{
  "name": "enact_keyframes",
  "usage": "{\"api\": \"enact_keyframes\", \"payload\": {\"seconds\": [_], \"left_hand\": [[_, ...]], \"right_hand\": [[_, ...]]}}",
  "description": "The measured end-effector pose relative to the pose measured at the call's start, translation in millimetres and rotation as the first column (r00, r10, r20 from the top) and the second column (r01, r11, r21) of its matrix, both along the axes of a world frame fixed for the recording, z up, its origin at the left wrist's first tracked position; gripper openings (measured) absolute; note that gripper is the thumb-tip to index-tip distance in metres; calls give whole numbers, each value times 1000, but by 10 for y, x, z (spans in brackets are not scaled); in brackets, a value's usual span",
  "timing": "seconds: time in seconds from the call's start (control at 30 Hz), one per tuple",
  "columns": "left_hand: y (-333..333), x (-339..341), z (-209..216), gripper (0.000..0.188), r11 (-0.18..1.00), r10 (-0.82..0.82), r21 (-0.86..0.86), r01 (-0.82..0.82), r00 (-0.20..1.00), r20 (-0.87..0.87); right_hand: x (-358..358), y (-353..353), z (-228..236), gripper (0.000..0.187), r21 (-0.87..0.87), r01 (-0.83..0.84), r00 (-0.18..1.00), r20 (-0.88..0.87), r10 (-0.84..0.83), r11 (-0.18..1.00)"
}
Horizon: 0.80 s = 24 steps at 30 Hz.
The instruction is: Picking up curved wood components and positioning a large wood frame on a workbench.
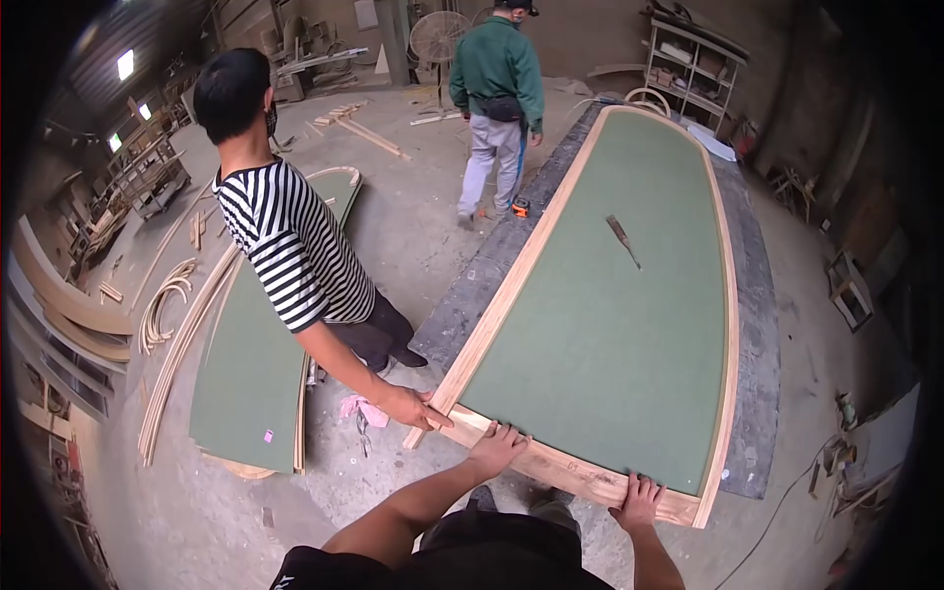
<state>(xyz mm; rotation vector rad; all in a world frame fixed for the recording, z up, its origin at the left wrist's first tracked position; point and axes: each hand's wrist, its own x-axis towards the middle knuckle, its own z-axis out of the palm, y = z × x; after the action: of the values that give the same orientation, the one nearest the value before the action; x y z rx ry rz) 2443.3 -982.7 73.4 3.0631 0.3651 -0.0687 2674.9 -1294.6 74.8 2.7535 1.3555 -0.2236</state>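
Two hands: the left hand (500, 450) and the right hand (640, 500) both hold the end board (572, 472), set well apart along it, fingers curled over its top edge; the thumbs are hidden, so I cannot tell how tightly they press
Wooden frame: the long, rounded frame (522, 265) lies flat on the grey tabletop (752, 413), around the green panel (600, 334); its wide end faces the person and its curved tip points away
Weight: the whole piece looks heavy and awkward for one person, mainly through its length; the end board alone seems light enough for two hands
Stiffness: the wood seems stiff; the panel looks thin and may flex across its middle; the slim rails could bend or crack if twisted
Surface: the bare wood appears dry, so slipping seems unlikely; splinters at the edges are possible
Where to hold: the end board and the thick corners look safest; the middle of the panel gives fingers no edge
Position: the end board is under both hands, just in front of the body; the panel stretches beyond the fingertips, with a small hand tool (622, 242) on it, out of reach
Left corner: a co-worker's hand (413, 405) grips the frame there, beyond the left hand and apart from it
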Motion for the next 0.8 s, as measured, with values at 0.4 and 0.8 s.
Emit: {"api": "enact_keyframes", "payload": {"seconds": [0.4, 0.8], "left_hand": [[22, -4, -22, 46, 1000, 5, 3, -5, 1000, 4], [17, -19, -54, 47, 1000, 3, 22, -4, 1000, 18]], "right_hand": [[-15, 33, -18, 110, -32, 14, 1000, 6, -14, 999], [-20, 62, -16, 109, -41, 46, 999, -3, -46, 998]]}}
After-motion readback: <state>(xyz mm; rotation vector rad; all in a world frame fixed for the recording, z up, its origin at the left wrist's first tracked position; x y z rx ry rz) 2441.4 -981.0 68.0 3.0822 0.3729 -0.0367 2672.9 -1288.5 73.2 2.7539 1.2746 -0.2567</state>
